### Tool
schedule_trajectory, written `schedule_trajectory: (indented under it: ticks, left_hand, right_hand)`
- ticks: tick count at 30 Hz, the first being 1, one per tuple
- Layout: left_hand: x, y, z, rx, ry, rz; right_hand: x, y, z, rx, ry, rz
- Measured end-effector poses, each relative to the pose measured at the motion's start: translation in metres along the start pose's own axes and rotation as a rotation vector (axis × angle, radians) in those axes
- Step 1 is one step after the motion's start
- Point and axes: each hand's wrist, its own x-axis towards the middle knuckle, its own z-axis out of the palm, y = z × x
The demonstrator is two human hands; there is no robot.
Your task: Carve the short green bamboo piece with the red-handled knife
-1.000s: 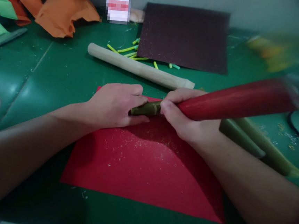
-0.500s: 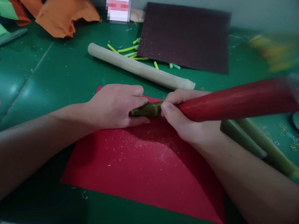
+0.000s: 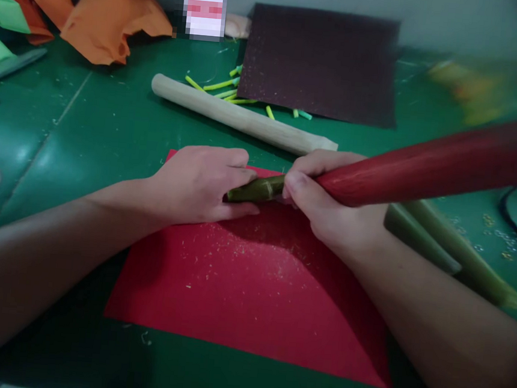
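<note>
My left hand (image 3: 198, 184) is closed around the near end of a short green bamboo piece (image 3: 259, 189) that lies on a red sheet (image 3: 250, 290). My right hand (image 3: 325, 203) grips a long red handle (image 3: 428, 166) that slants up to the right, its far end out of frame. Whatever is at the handle's working end is hidden by my fingers where it meets the bamboo. Fine pale shavings dot the red sheet below both hands.
A pale wooden stick (image 3: 242, 119) lies behind my hands. Further back are a dark sheet (image 3: 319, 63) and several short yellow-green cuttings (image 3: 222, 88). Green bamboo lengths (image 3: 452, 253) lie at right on the green table (image 3: 87, 131). Crumpled orange paper (image 3: 106, 17) sits at back left.
The red handle has tilted up a little at its far right end and my right hand has shifted slightly right. My left hand has stayed put.
</note>
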Motion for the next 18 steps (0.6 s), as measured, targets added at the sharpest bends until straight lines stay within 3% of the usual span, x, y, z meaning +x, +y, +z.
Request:
schedule_trajectory:
  ticks: [7,12,14,16,18]
  left_hand:
    - [0.0003,0.0008,-0.0010,0.002,-0.009,-0.015]
    - [0.0007,0.0009,-0.0024,0.035,-0.033,-0.013]
    - [0.0010,0.0012,-0.0026,0.044,-0.044,-0.014]
    - [0.0009,0.0015,-0.0026,0.038,-0.046,-0.013]
    - [0.0007,0.0017,-0.0024,0.026,-0.040,-0.008]
  right_hand:
    - [-0.0001,-0.0004,0.0005,-0.023,-0.048,-0.033]
    - [-0.0004,0.0052,0.0038,0.041,0.169,-0.003]
    - [0.0005,0.0057,0.0029,0.049,0.140,-0.006]
    - [0.0012,0.0041,0.0013,0.033,-0.007,-0.020]
    - [0.0009,0.0015,0.0001,0.011,0.019,0.042]
